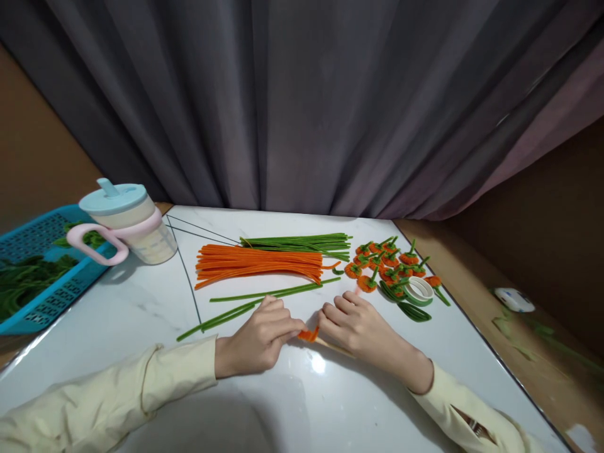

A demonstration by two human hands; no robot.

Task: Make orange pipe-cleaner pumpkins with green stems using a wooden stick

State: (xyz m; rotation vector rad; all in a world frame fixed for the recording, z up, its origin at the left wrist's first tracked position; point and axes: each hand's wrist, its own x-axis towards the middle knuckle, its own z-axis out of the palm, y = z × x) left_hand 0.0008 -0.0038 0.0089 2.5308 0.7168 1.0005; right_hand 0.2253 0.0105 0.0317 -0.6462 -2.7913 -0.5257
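My left hand [265, 336] is closed, its thumb and forefinger pinching one end of an orange pipe cleaner [308, 335]. The pipe cleaner looks coiled around a thin wooden stick [336, 347]. My right hand [361, 327] is closed at the other side of the coil, and its curled fingers hide the grip there. Just beyond my hands lie loose green pipe cleaners [231, 320] and a thick bundle of orange pipe cleaners [259, 261]. Small orange pumpkin-like pieces with green stems [367, 284] are grouped past my right hand.
Green pipe cleaners [297, 241] lie at the back. White tape rolls [419, 289] and green loops [414, 312] sit by the pumpkins. A lidded cup [129, 220] and a blue basket [51, 302] with greenery stand left. A white case [515, 300] lies right; a grey curtain [302, 107] hangs behind.
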